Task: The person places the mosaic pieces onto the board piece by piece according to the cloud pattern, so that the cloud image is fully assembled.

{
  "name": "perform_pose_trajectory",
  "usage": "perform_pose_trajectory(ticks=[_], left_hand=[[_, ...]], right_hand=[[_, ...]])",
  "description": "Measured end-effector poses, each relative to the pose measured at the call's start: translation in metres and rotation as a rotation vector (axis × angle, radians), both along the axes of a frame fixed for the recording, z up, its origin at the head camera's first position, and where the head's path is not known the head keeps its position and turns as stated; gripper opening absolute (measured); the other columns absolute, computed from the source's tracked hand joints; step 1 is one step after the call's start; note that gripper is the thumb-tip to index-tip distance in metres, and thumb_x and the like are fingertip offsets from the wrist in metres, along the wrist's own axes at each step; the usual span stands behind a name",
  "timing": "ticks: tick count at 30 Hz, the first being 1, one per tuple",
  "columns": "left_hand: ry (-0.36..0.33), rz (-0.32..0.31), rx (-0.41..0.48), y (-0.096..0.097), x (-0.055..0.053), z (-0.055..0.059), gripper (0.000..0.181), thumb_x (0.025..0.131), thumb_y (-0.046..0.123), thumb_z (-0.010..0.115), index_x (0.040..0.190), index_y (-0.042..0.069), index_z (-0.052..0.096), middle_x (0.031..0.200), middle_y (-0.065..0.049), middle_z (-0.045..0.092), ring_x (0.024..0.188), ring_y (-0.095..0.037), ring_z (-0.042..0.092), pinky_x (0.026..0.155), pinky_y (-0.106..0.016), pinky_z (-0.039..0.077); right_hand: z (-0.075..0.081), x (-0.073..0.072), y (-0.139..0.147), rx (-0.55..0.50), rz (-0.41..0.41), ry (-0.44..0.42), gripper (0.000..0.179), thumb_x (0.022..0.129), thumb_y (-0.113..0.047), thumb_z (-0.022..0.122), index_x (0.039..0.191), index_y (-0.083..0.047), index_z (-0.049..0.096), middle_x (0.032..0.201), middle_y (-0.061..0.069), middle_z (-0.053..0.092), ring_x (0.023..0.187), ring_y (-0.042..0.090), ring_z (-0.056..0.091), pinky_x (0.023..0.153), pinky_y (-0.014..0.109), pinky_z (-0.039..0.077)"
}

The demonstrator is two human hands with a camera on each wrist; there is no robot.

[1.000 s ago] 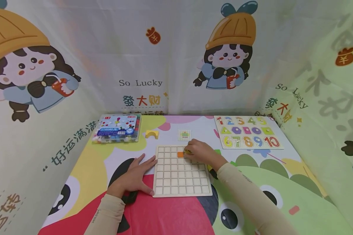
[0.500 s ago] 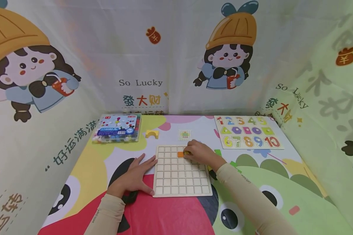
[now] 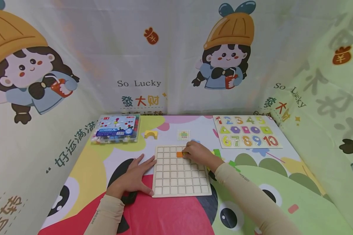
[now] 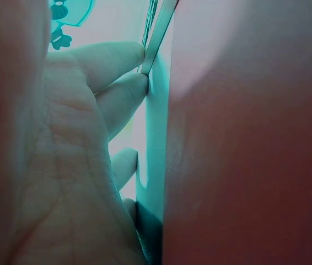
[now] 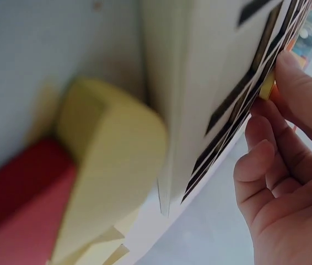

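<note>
A light wooden grid board (image 3: 166,173) lies in the middle of the table. One orange square tile (image 3: 179,154) sits in a cell of its second row. Just right of that tile, my right hand (image 3: 199,153) pinches a small yellow tile (image 5: 267,85) between thumb and fingertips, down at the grid; the fingers hide most of it. My left hand (image 3: 135,174) is spread at the board's left side, fingertips and thumb touching its edge. In the left wrist view, straight fingers (image 4: 120,105) meet the edge of the board.
Behind the board lies a small pattern card (image 3: 183,135). A yellow arch block (image 3: 151,134) and a clear plastic case (image 3: 116,128) stand at the back left, a number puzzle board (image 3: 247,132) at the back right. Green blocks (image 3: 217,153) lie partly behind the right arm.
My right hand has eased slightly left toward the orange tile, and less of the yellow tile shows. The left hand stays at the board's edge. The head view has shifted a little.
</note>
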State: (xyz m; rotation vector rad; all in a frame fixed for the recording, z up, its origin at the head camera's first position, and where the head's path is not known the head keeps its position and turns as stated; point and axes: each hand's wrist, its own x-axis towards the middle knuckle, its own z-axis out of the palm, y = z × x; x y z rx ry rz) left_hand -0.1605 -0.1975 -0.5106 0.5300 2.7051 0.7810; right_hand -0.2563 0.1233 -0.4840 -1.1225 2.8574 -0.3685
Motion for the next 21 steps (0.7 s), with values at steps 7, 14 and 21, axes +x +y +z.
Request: perform_pose_trajectory(ticks=[7,14,21], left_hand=[[-0.001,0.006,0.005,0.001,0.001,0.002,0.126,0.059,0.057,0.097,0.166,0.027,0.037,0.177,0.005,0.025,0.165,-0.04,0.002,0.128,-0.074,0.01],[0.0,0.0,0.009,0.001,0.001,0.002,0.127,0.059,0.058,0.096,0.166,0.026,0.037,0.177,0.004,0.025,0.165,-0.04,0.001,0.128,-0.074,0.008],[-0.018,0.005,0.006,0.0,0.0,0.002,0.126,0.06,0.057,0.097,0.166,0.027,0.036,0.178,0.005,0.024,0.165,-0.04,-0.001,0.129,-0.073,0.004]], right_hand=[[-0.001,0.001,-0.002,-0.009,-0.009,-0.009,0.023,0.099,-0.025,0.076,0.117,-0.013,0.082,0.096,0.001,0.067,0.084,0.011,0.055,0.074,0.026,0.052],[0.004,0.001,-0.002,0.022,-0.035,-0.074,0.03,0.099,-0.015,0.075,0.128,-0.011,0.078,0.098,0.004,0.068,0.081,0.011,0.051,0.07,0.024,0.047],[0.017,0.004,0.001,0.031,-0.001,-0.12,0.011,0.099,-0.015,0.075,0.11,-0.011,0.078,0.084,0.0,0.064,0.077,0.013,0.05,0.069,0.027,0.044]])
